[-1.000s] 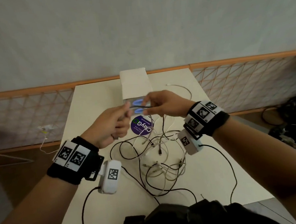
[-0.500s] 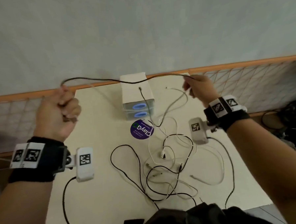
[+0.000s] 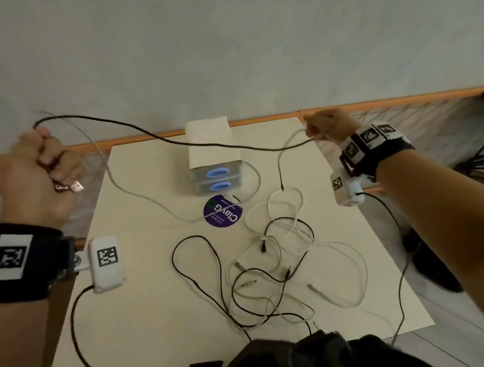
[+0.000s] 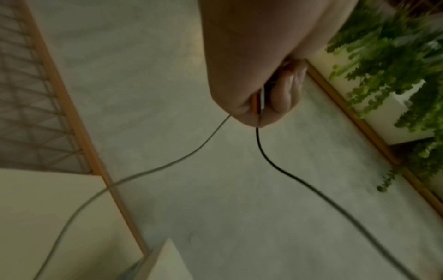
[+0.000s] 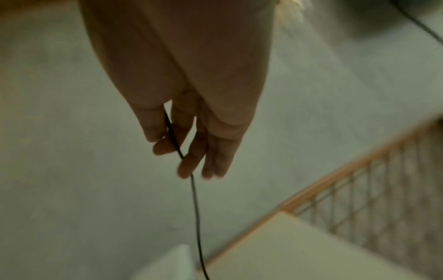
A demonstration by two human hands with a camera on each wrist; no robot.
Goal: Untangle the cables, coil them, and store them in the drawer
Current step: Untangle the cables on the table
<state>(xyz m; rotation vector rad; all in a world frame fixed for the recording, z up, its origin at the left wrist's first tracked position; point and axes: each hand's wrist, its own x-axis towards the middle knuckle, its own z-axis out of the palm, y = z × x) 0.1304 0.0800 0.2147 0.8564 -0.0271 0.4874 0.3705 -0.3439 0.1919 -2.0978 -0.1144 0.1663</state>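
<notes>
A black cable (image 3: pixel 177 142) hangs stretched in a sagging line above the table between my two hands. My left hand (image 3: pixel 43 160) is a fist at the far left, gripping that cable (image 4: pixel 275 164) together with a grey cable (image 3: pixel 114 181). Two plugs (image 3: pixel 72 187) stick out below the fist. My right hand (image 3: pixel 320 128) pinches the black cable (image 5: pixel 195 208) between thumb and fingers at the back right, and its free end dangles to the table. A white two-drawer box (image 3: pixel 213 145) with blue oval handles stands shut at the back. A tangle of black and white cables (image 3: pixel 276 265) lies mid-table.
The cream table (image 3: pixel 158 314) carries a round purple sticker (image 3: pixel 222 211) in front of the drawers. An orange-framed mesh railing (image 3: pixel 428 117) runs behind the table. Dark cords (image 3: pixel 481 165) lie on the floor at the right. Green plants (image 4: pixel 395 56) show in the left wrist view.
My hands, together over the drawer box a second ago, have pulled far apart, drawing the black cable out of the tangle. The grey cable has followed my left hand.
</notes>
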